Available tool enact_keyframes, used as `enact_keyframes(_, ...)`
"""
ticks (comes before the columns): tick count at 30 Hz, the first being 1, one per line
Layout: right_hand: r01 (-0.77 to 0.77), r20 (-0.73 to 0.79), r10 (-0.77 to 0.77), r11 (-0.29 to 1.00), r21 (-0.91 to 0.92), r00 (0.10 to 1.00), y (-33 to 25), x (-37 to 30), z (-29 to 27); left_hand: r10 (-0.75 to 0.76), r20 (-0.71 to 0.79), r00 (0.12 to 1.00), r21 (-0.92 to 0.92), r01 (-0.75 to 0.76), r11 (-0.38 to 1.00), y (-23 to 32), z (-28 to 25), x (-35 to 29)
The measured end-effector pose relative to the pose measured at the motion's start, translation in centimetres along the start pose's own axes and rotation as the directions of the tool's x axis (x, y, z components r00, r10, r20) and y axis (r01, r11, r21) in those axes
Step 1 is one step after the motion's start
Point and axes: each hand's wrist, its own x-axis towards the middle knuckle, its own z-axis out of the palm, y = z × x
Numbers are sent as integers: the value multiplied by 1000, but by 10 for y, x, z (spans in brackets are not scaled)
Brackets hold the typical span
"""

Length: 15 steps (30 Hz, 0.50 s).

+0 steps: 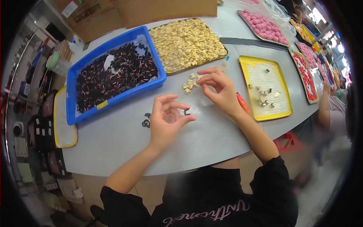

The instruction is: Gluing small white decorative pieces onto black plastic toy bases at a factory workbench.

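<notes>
Between the thumb and index finger of my left hand (166,121) is a small dark U-shaped piece (187,112). A few similar dark curved pieces (146,120) lie on the table just left of that hand. My right hand (219,90) is bent in a pinch beside a small pile of cream-coloured pieces (188,86); what its fingertips hold, if anything, is too small to make out. To the left stands a blue tub (113,100) of many dark and pinkish curved pieces. Behind the pile is a tray heaped with cream-coloured pieces (185,43).
On the right, a yellow-rimmed tray (280,113) carries several small cream and dark pieces. A red packet (242,103) lies by my right wrist. Trays of pink balls (262,28) and red pieces (303,75) sit farther right, near another person (334,113). Cardboard boxes (166,13) stand behind.
</notes>
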Motion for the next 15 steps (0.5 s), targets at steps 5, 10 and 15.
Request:
enact_keyframes(5, -199, 155, 144, 875, 442, 977, -17, -6, 11, 134, -77, 988, 73, -128, 989, 1, -4, 1)
enact_keyframes(10, -481, 295, 382, 660, 577, 876, -34, -8, 15, 176, -127, 976, 136, -159, 978, -2, -4, 0)
enact_keyframes(15, -505, 357, 360, 560, 656, 862, -30, -12, 17, 175, -134, 975, 170, -152, 974, -5, -5, 0)
